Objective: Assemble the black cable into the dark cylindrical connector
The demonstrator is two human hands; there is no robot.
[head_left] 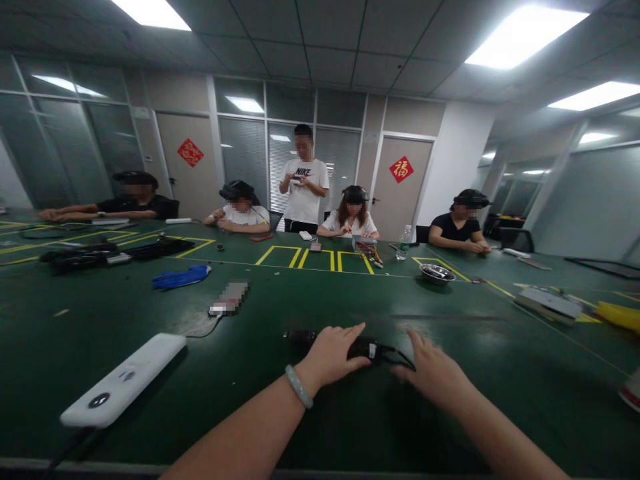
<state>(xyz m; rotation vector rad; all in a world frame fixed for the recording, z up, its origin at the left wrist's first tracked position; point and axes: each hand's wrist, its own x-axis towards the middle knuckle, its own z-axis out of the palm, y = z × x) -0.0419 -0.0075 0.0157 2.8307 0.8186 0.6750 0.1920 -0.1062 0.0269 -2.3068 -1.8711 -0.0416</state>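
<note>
A black elongated device (305,337) with black cables lies on the green table (320,400) just in front of me. My left hand (334,355), with a pale bead bracelet on its wrist, rests on top of the device, fingers stretched over it. My right hand (434,373) lies flat next to the cable loop (400,359) at the device's right end, fingers spread, holding nothing.
A white power strip (123,388) sits at the near left, a blurred box (230,297) and blue cloth (181,276) beyond it. A metal bowl (437,273), water bottle (404,243) and yellow floor-tape markings lie farther off. Several people sit or stand along the far side.
</note>
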